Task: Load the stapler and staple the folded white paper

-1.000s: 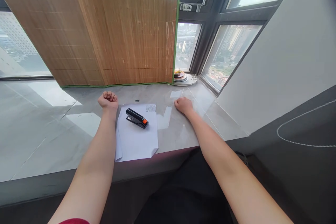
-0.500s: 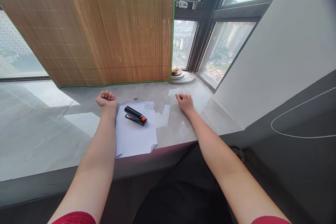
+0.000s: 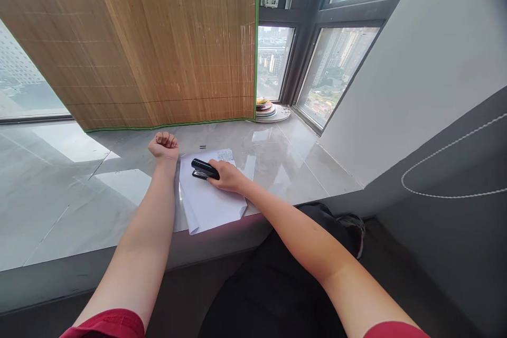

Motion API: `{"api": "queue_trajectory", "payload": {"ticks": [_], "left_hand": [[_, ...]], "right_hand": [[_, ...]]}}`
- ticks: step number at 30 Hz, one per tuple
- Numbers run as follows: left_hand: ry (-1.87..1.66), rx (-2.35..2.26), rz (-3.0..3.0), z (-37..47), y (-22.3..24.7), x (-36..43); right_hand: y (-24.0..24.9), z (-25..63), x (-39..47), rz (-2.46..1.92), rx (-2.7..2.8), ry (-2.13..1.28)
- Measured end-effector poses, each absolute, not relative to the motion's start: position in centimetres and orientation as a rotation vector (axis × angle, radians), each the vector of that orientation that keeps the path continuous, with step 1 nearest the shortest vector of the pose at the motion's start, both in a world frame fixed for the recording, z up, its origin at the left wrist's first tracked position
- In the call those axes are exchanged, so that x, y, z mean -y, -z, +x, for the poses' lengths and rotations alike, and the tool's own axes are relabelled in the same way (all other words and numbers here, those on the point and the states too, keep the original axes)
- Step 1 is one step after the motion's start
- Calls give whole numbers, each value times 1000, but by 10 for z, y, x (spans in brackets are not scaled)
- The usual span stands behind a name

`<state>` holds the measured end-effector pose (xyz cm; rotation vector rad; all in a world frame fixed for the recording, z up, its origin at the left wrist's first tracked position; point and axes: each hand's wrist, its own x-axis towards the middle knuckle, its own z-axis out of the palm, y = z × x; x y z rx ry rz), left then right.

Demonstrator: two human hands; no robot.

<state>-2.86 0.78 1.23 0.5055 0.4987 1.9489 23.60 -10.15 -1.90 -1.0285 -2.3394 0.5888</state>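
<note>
My right hand (image 3: 225,175) is closed around the rear end of a black stapler (image 3: 205,168), whose front points left over the white paper sheets (image 3: 214,203). The sheets lie near the ledge's front edge, a small printed patch at their top right corner. To the left of the paper my left hand (image 3: 163,146) rests on the ledge, palm up, fingers curled in with nothing visible in them. Two small dark strips, apparently staples (image 3: 203,147), lie just beyond the paper's top edge.
The ledge (image 3: 119,206) is pale glossy tile with bright window reflections. A bamboo blind (image 3: 170,42) hangs behind it. Stacked plates (image 3: 271,111) stand in the window corner. At right are a white wall (image 3: 396,74) and a beaded cord (image 3: 428,193).
My right hand has moved left from the bare tile and taken hold of the stapler. The paper sheets have turned and shifted slightly right. My left hand stays curled in about the same place.
</note>
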Motion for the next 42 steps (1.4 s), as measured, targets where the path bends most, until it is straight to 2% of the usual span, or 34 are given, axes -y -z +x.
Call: {"api": "queue_trajectory", "payload": {"ticks": [6,11,17,34,38,42], "left_hand": [[-1614,-647,1076,19,-5,-8],[-1066,-958,2029,74,5,1],[-520,-783,2480,98,4,15],[-450,-857,2436,82,-8,32],[-429,-862,2419,81,-7,30],[-425,-856,2397,77,-6,24]], "right_hand": [[10,317,96,-1113,2313,-620],[12,374,97,-1233,2228,-557],[24,393,98,-1227,2110,-408],[21,392,97,-1133,2046,-502],[14,400,99,-1071,1832,-394],[11,413,100,-1227,1613,-401]]}}
